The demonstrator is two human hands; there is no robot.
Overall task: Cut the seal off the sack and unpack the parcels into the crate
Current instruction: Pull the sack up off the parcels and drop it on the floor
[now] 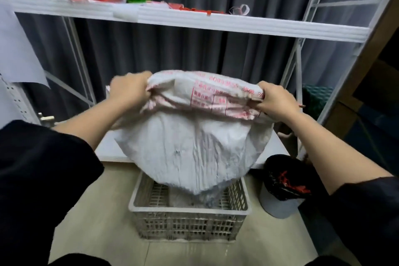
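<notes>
A white woven sack (190, 147) with red print hangs upside down over a grey plastic crate (190, 222) on the floor. My left hand (129, 90) grips the sack's upper left corner, and my right hand (276, 101) grips its upper right corner. The sack's lower end dips into the crate. Pale wrapped parcels (190, 200) show faintly inside the crate beneath the sack, blurred. No seal or cutting tool is visible.
A white metal rack stands ahead, its upper shelf (216, 21) carrying plastic bags and red items. A low white shelf (274, 155) lies behind the sack. A grey bin with a black liner (282, 183) and red scraps stands right of the crate. Dark curtains hang behind.
</notes>
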